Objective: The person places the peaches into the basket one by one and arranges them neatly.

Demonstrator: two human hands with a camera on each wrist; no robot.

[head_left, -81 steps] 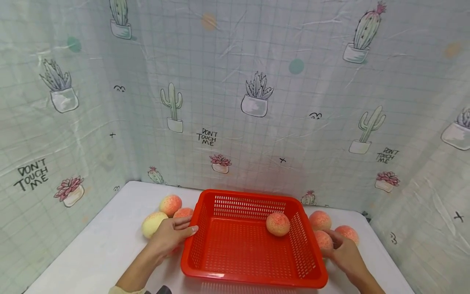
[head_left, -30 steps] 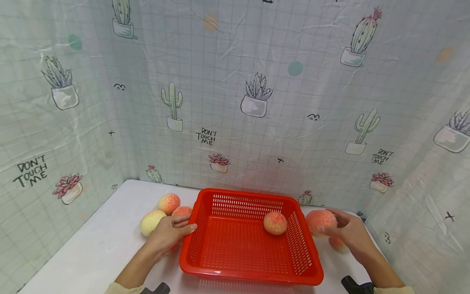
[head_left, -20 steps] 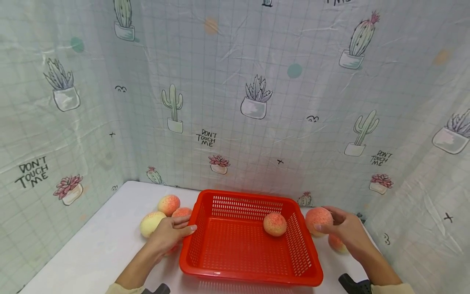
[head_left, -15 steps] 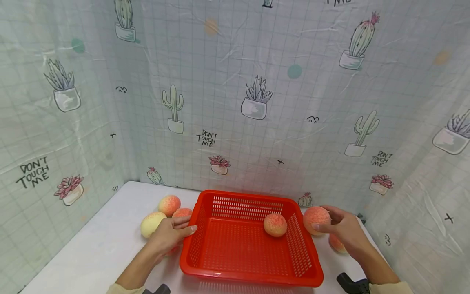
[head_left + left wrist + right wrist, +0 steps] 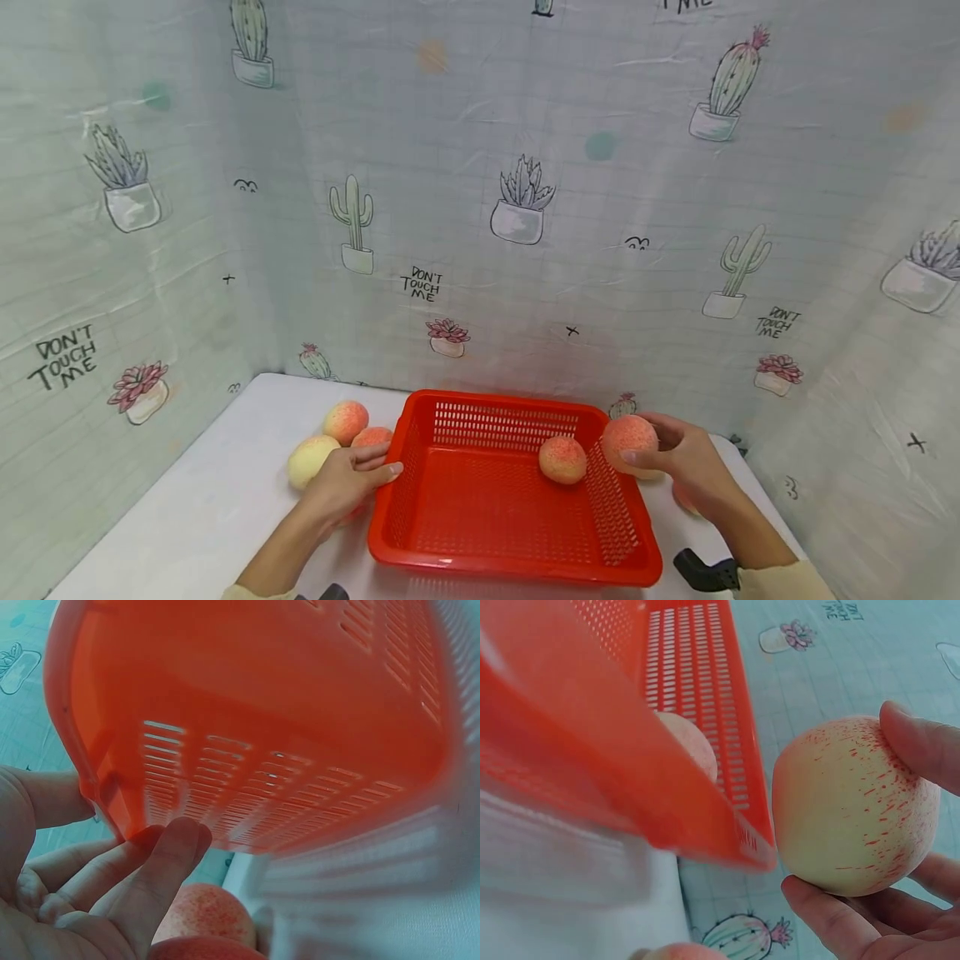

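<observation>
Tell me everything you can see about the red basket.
The basket is a shallow, rectangular red tray, plastic by its look, with slotted walls and perforated floor. It sits upright on the white table. One peach lies inside near the right wall. The left hand touches its left wall; fingertips meet the slots.

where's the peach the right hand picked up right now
In the head view the peach sits in the right hand, held above the right rim of the red basket, just right of the peach already inside.
</observation>
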